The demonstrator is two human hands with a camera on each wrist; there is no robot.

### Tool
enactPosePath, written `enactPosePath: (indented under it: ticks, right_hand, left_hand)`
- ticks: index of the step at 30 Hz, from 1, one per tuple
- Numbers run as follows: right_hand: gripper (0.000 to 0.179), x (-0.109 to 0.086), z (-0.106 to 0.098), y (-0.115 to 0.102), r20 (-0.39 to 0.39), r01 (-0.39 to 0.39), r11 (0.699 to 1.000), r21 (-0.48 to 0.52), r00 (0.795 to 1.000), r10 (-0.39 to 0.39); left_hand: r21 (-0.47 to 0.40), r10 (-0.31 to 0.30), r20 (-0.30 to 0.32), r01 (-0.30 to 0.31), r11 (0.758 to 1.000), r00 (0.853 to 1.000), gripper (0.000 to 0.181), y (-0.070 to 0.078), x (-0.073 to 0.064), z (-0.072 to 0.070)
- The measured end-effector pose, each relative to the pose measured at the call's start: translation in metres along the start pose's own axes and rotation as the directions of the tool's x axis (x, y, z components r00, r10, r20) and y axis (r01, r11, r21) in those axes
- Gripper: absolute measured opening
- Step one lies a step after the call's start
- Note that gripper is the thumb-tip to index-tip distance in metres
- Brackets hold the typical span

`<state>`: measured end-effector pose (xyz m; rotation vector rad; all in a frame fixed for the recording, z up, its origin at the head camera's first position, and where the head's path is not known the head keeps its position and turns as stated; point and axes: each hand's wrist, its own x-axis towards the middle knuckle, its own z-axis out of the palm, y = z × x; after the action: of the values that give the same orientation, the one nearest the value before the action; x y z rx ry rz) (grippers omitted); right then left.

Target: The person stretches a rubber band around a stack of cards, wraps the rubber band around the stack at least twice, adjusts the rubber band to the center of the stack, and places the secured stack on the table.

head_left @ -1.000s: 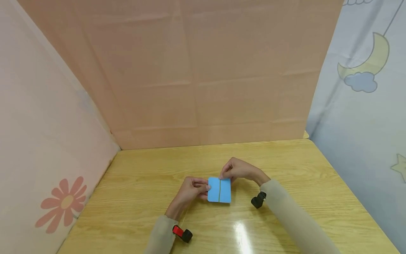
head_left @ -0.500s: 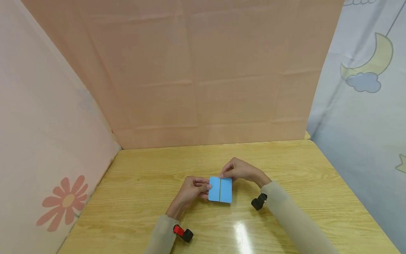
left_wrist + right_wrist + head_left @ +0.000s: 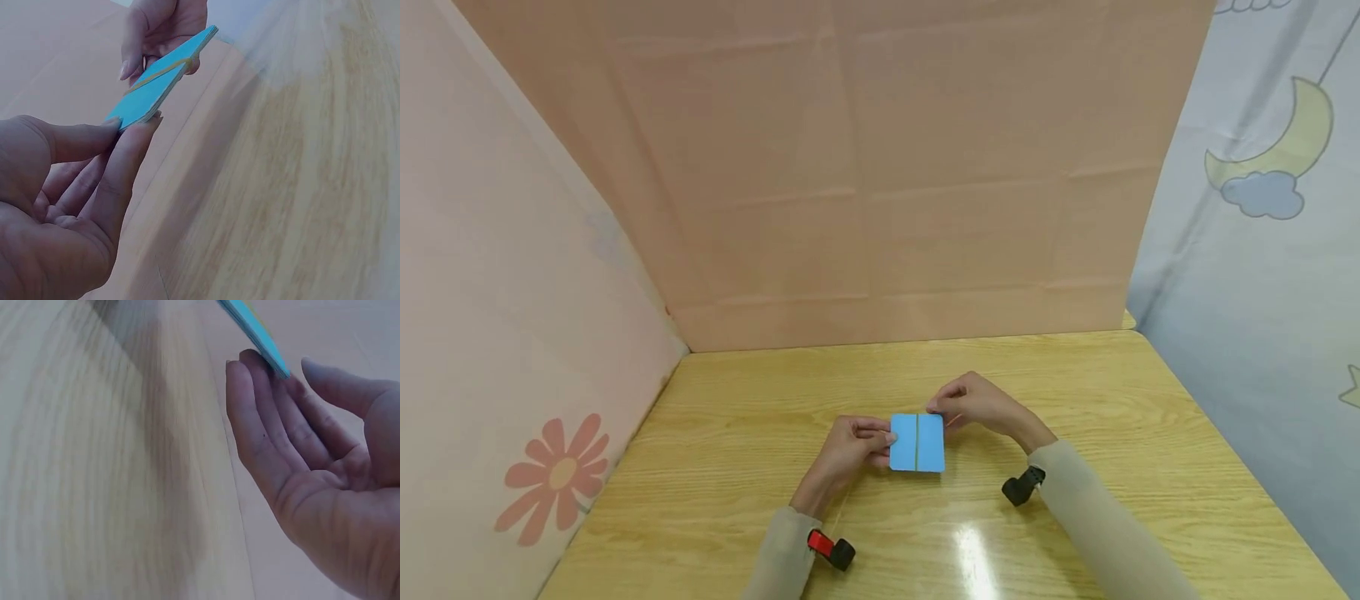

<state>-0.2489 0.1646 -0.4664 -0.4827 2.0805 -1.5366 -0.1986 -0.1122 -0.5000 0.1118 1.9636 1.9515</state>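
A thin stack of light blue square cards (image 3: 931, 443) is held up above the table, with a yellowish rubber band (image 3: 917, 442) running across its middle. My left hand (image 3: 848, 450) pinches the stack's left edge, thumb on the front and fingers behind, as the left wrist view shows on the cards (image 3: 140, 103). At the stack's upper right corner is my right hand (image 3: 981, 406). In the right wrist view its fingers (image 3: 275, 419) lie loosely bent behind the edge of the stack (image 3: 256, 334), apparently touching it, while the thumb stands apart.
The light wood table (image 3: 760, 400) spreads out beneath both hands. A tan sheet (image 3: 865, 208) rises at its back edge. Printed fabric walls flank it, with a flower (image 3: 560, 473) on the left and a moon (image 3: 1292, 133) on the right.
My right hand has let go of the band at the stack's top edge and shifted slightly right, its thumb now off the cards. The left hand keeps its pinch, nearly still.
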Motion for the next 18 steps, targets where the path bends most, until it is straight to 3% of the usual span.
enactPosePath:
  ticks: [7,18]
  right_hand:
    - [0.032,-0.014,0.007,0.014,-0.006,-0.03,0.985,0.169,0.999,0.032]
    - [0.037,-0.025,0.022,0.026,-0.039,-0.024,0.95,0.311,0.999,0.038]
  left_hand:
    - [0.001,0.005,0.003,-0.005,1.0,1.0,0.025,0.001,-0.001,-0.002]
    - [-0.005,0.022,-0.004,-0.022,1.0,1.0,0.028,0.0,0.0,-0.006]
